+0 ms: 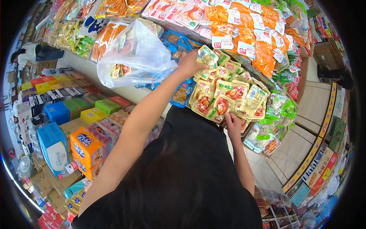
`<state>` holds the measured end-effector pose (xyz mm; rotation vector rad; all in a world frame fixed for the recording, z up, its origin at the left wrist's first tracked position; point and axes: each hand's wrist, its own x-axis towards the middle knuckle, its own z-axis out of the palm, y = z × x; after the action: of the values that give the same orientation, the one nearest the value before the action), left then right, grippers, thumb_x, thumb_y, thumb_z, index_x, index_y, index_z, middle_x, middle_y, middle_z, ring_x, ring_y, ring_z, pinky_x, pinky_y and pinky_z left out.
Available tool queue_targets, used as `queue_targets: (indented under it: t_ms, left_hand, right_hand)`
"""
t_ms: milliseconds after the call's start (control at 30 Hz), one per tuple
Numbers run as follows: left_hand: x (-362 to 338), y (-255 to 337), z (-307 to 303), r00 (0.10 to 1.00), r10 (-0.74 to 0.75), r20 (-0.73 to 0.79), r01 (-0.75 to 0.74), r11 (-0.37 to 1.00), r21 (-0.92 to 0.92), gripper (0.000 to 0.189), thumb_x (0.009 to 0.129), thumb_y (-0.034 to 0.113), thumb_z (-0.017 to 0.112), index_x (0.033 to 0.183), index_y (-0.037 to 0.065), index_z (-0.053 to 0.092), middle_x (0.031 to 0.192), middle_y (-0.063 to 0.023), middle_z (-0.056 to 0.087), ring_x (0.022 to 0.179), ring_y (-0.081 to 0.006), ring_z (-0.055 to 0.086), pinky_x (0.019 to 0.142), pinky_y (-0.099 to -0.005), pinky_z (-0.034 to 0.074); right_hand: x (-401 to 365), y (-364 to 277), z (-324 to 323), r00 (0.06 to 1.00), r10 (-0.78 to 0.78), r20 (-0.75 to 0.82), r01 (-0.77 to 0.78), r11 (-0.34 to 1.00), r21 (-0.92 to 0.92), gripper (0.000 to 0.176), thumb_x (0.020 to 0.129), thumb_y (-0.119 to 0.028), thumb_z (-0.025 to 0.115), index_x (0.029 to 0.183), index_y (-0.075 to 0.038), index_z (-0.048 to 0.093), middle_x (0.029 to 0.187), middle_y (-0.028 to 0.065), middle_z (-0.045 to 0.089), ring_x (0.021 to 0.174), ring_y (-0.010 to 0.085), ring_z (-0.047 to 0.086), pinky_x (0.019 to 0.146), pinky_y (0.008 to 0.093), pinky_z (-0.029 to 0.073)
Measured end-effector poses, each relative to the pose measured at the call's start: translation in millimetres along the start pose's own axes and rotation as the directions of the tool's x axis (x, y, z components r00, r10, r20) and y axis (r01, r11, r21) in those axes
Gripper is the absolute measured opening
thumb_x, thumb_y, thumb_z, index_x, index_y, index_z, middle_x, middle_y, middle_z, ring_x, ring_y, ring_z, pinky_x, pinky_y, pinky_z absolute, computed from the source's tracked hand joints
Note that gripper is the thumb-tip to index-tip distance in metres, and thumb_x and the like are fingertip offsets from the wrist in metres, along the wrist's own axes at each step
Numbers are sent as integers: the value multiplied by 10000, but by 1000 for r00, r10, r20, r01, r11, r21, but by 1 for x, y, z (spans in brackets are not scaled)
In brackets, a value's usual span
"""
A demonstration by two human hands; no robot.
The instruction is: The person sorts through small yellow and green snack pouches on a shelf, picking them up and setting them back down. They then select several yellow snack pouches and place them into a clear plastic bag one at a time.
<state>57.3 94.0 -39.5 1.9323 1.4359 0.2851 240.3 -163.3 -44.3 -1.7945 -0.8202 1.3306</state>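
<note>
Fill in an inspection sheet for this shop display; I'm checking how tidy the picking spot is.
Surface: display stand, white front, its sloped top covered with packets.
Job's things: clear plastic bag with a few packets inside; green-yellow snack packets heaped and overlapping.
Clutter: orange packets higher on the display; coloured boxes stacked at floor level on the left.
Hands: left hand holds the bag, fingers at the top packet; right hand is on the heap's lower edge, grip unclear.
Cables: nothing seen.
Surroundings: another person at far left; tiled floor; more stocked shelves at right.
</note>
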Motion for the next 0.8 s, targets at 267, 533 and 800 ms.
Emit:
queue_targets:
  t_ms: [267, 533, 800]
  left_hand:
    - [1, -1, 0, 1000, 3, 7, -3, 1000, 5, 750, 631, 427, 792, 1239, 82, 522, 1132, -151, 593, 1072, -330, 486, 943, -392, 393]
    - [-2, 4, -4, 1000, -14, 9, 14, 1000, 17, 682, 641, 440, 775, 1178, 85, 550, 1113, -155, 598, 1061, -336, 487, 933, -403, 393]
    - [-5, 11, -11, 998, -10, 58, 12, 1000, -22, 720, 664, 400, 768, 1203, -10, 522, 1161, -216, 572, 1087, -380, 467, 970, -416, 364]
  right_hand:
    - [-1, 3, 2, 999, -25, -25, 25, 1000, 18, 296, 932, -257, 560, 792, -2, 618, 606, 10, 553, 519, 76, 530, 501, 223, 410]
    - [-11, 3, 5, 992, -88, -91, 94, 993, 67, 241, 929, -183, 564, 798, 13, 615, 605, 18, 565, 544, 65, 529, 515, 229, 428]
    - [-16, 8, 7, 973, -189, -132, 191, 982, 1, 157, 919, -125, 562, 859, 15, 598, 657, 19, 575, 577, 69, 543, 539, 225, 443]
